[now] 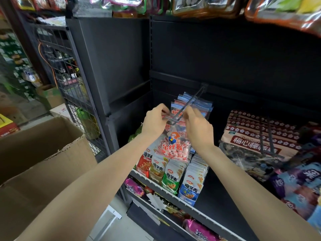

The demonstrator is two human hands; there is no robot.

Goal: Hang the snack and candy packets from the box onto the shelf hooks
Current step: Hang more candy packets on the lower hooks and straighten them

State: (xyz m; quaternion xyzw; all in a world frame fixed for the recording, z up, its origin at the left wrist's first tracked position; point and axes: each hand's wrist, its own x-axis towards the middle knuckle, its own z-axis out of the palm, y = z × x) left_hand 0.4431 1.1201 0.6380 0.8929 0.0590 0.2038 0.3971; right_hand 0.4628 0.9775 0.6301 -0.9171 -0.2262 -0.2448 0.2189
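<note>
Left hand [154,121] and right hand [198,129] pinch the candy packet [173,145] top at the hook [184,108] tip; level its hole, slide back.

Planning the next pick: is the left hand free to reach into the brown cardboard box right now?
Probably not yet: the left hand pinches the red-and-white candy packet at the metal hook. The open-topped brown cardboard box sits beside that arm.

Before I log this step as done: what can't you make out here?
Head view:
- Hang hole of the clear red-and-white candy packet: hidden by left hand and right hand.
- Black metal hook tip: behind fingers.
- Brown cardboard box contents: hidden by flaps.
</note>
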